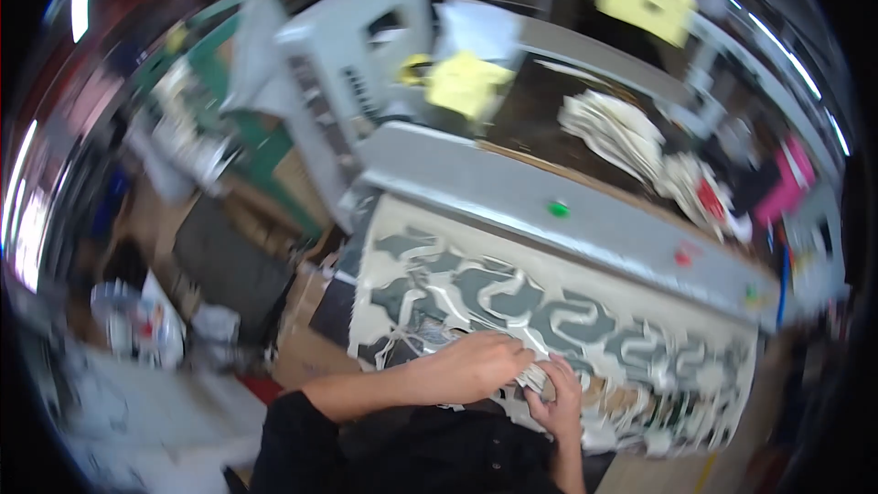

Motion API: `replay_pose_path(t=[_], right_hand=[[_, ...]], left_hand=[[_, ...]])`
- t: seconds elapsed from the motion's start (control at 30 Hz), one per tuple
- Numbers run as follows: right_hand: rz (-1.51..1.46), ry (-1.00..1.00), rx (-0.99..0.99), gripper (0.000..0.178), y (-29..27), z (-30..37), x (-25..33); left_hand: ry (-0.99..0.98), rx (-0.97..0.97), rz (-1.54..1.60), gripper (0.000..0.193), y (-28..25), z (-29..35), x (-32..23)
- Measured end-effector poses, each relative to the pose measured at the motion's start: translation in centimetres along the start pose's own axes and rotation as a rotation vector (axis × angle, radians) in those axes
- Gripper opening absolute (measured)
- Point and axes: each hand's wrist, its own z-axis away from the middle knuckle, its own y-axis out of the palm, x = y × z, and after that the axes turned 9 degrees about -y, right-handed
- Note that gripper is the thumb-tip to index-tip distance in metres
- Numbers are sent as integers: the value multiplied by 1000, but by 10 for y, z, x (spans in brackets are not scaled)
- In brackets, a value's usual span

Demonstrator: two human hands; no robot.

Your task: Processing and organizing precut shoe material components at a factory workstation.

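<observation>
Head view, fingers [568, 384] partly hiding pale bundle [533, 379]

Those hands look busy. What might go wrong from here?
The small pale bundle between the left hand and right hand might slip and scatter. The cut-out sheet around them has narrow, loose-looking strips that could snag or tear.

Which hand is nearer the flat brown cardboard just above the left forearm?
Left. The left hand is to the right of the brown cardboard; the right hand is farther right, past the left.
</observation>
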Motion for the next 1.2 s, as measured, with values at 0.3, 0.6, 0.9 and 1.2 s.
replay_pose_path(t=[0.3, 0.6, 0.9, 1.2], right_hand=[[-241, -120, 317, 81, -33, -53, -13], [304, -328, -186, 69, -93, -220, -84], [-141, -256, -279, 81, -65, -259, -146], [594, -219, -175, 89, -95, -321, -93]], left_hand=[[-210, -17, 18, 32, -50, 34, -30], [-226, -532, -218, 29, -184, -35, -79], [-14, -455, 88, 31, -278, -208, -114], [-68, -480, 939, 34, -251, -339, -38]])
